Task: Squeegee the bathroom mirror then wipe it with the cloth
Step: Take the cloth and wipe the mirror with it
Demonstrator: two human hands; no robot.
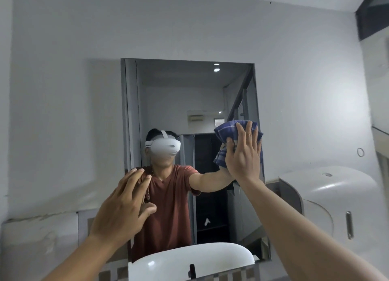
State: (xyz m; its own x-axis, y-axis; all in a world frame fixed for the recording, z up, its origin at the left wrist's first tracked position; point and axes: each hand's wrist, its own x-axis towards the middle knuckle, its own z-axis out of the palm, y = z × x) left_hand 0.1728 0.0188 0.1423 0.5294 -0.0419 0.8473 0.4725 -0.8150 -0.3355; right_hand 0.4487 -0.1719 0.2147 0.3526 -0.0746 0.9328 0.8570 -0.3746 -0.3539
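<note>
The rectangular bathroom mirror (181,95) hangs on the grey wall straight ahead and reflects a person in a red shirt and a white headset. My right hand (244,154) lies flat against the glass near its right edge, fingers spread, pressing a blue checked cloth (226,129) onto the mirror. Bunched folds of the cloth stick out above and to the left of the palm. My left hand (124,205) hovers by the mirror's lower left edge with its fingers apart and nothing in it. No squeegee is in view.
A white washbasin (168,259) sits below the mirror, with a dark tap handle (192,270) at its front. A white dispenser (328,198) is mounted on the wall at the right. A small ring hook (360,152) is fixed above it.
</note>
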